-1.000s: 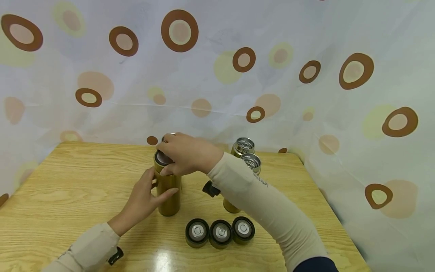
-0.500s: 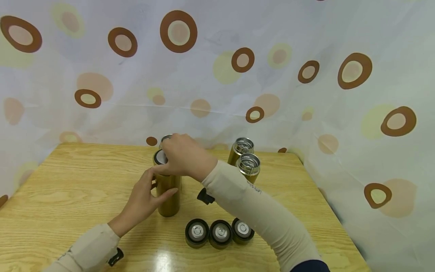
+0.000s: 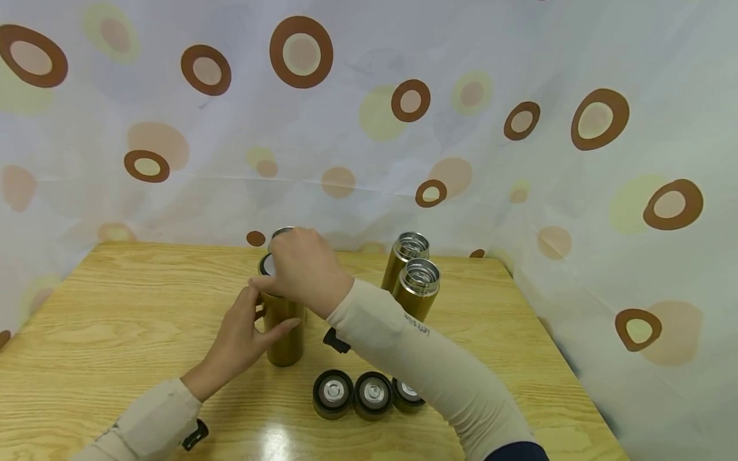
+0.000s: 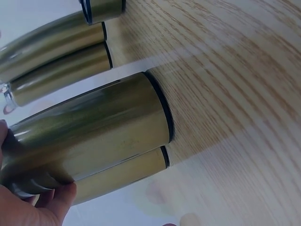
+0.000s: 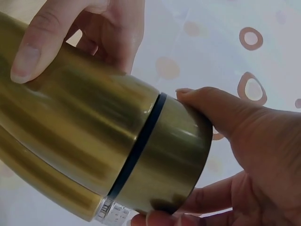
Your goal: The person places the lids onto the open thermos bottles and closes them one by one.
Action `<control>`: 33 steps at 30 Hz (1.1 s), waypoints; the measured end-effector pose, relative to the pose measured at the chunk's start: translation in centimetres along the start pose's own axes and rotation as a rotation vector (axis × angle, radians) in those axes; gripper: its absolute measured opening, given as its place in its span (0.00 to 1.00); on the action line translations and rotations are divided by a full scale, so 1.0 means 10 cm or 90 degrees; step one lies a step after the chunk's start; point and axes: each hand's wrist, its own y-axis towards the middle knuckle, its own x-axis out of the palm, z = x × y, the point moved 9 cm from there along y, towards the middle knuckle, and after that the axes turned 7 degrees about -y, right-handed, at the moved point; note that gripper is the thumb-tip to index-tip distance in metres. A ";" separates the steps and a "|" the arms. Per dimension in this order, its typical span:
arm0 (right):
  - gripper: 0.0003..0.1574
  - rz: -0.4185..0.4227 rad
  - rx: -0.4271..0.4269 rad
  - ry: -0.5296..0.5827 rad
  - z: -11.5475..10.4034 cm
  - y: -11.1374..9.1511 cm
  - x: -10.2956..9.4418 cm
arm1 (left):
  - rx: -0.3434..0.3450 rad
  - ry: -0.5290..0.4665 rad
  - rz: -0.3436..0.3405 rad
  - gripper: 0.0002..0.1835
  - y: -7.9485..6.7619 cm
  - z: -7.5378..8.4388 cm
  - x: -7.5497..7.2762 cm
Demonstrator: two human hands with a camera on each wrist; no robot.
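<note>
A gold thermos bottle [image 3: 285,349] stands upright on the table, left of centre. My left hand [image 3: 235,330] grips its body, the thumb lying across the near side in the right wrist view. At the top, my right hand [image 3: 308,269] holds the gold lid [image 5: 174,150] between thumb and fingers. A dark ring [image 5: 137,147] runs between lid and body. Right behind it stands a second gold bottle [image 4: 122,176]; its bare steel neck [image 5: 112,212] shows in the right wrist view. The right hand covers much of both bottle tops in the head view.
Two uncapped gold bottles [image 3: 416,288] stand to the right, their steel mouths facing up. In front, three lids [image 3: 333,392] lie upside down in a row, the right one partly behind my right sleeve [image 3: 403,349]. A patterned cloth [image 3: 346,128] hangs behind the table.
My right hand has turned on the lid: its thumb has swung from the near side to the left, and the wrist has shifted left and nearer. The left hand keeps its hold.
</note>
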 end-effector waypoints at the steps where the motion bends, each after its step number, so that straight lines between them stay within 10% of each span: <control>1: 0.26 0.000 0.003 -0.001 0.00 0.00 0.00 | -0.001 -0.002 -0.002 0.34 0.00 0.00 0.00; 33: 0.37 -0.008 0.047 0.040 0.14 -0.18 -0.13 | -0.008 -0.024 -0.024 0.41 0.03 -0.06 0.00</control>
